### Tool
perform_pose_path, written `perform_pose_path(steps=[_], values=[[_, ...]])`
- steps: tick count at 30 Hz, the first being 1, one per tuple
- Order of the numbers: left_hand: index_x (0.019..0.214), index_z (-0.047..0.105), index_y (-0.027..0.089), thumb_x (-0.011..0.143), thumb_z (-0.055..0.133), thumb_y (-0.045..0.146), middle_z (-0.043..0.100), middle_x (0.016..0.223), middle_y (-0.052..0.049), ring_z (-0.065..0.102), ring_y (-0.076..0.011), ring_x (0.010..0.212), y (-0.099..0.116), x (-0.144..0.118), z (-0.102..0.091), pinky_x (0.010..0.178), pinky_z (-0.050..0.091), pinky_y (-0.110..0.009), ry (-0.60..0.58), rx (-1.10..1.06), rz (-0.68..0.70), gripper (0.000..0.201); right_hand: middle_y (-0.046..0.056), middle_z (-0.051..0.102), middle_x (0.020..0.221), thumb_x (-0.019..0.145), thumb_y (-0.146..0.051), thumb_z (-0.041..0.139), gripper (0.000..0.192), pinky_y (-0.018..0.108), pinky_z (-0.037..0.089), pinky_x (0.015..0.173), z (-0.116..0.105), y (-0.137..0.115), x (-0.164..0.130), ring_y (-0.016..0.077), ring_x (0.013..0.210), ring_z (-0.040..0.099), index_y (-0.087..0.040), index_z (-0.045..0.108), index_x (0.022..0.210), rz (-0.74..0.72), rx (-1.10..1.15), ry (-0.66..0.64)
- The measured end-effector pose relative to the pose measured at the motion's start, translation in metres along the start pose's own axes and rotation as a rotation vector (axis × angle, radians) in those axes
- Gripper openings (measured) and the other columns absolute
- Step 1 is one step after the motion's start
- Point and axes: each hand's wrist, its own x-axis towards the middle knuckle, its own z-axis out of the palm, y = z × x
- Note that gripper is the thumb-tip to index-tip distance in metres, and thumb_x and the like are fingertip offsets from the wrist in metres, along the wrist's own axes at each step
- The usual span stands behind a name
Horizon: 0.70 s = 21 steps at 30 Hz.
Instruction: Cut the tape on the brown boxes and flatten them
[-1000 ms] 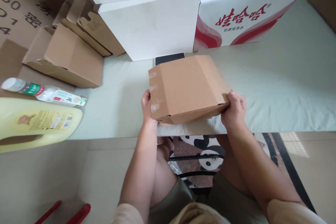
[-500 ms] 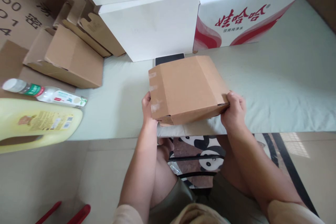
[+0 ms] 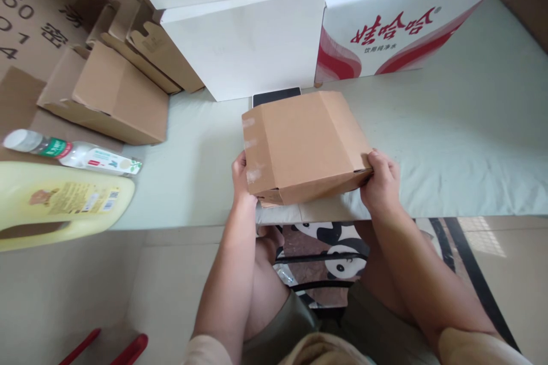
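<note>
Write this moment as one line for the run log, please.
left hand: grips cardboard box left side | right hand: grips right corner | box: closed, at table near edge

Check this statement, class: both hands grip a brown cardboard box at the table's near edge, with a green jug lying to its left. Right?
Not quite. The head view shows the jug is pale yellow, not green. Left hand and right hand do grip the brown cardboard box at the table's near edge.

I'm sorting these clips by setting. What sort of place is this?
Probably a home packing spot: both hands grip a brown cardboard box on a cloth-covered table, with folded cartons and a bottled-water case stacked behind.
</note>
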Motion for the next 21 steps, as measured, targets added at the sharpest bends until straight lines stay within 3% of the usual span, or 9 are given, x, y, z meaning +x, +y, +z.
perform_pose_path(steps=[21], values=[[0.061, 0.064, 0.02, 0.049, 0.085, 0.039, 0.063, 0.059, 0.004, 0.056, -0.0103, 0.051, -0.0006, 0.0002, -0.0011, 0.049, 0.044, -0.023, -0.012, 0.041, 0.025, 0.03, -0.004, 0.037, 0.061, 0.079, -0.045, 0.072, 0.041, 0.029, 0.031, 0.053, -0.0008, 0.0002, -0.0006, 0.0136, 0.059, 0.037, -0.025, 0.043, 0.059, 0.014, -0.007, 0.0]])
